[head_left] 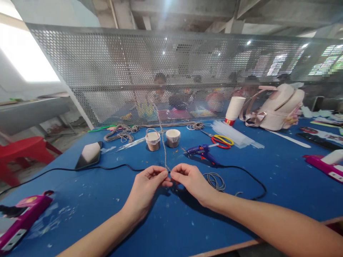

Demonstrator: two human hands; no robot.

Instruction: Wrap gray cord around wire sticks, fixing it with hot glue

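Both hands meet above the middle of the blue table, fingertips close together. My left hand (152, 185) pinches the lower end of a thin twisted cord (164, 148), which rises and leans away to the left at its top. My right hand (191, 180) is closed at the same end of the cord, thumb against forefinger. Behind the cord stand two small cups wrapped in twine, one with a handle (153, 141) and one without (173, 138). A blue glue gun (202, 152) lies just beyond my right hand, and a grey cord coil (215, 182) sits beside it.
Scissors (222, 141), clear glue sticks (233, 134), stacked paper cups (235, 110) and a pale backpack (277, 107) occupy the right rear. A phone (89, 155) and purple power strip (25, 217) lie left. Black cable crosses the table. A perforated metal screen (112, 71) stands behind, with people beyond.
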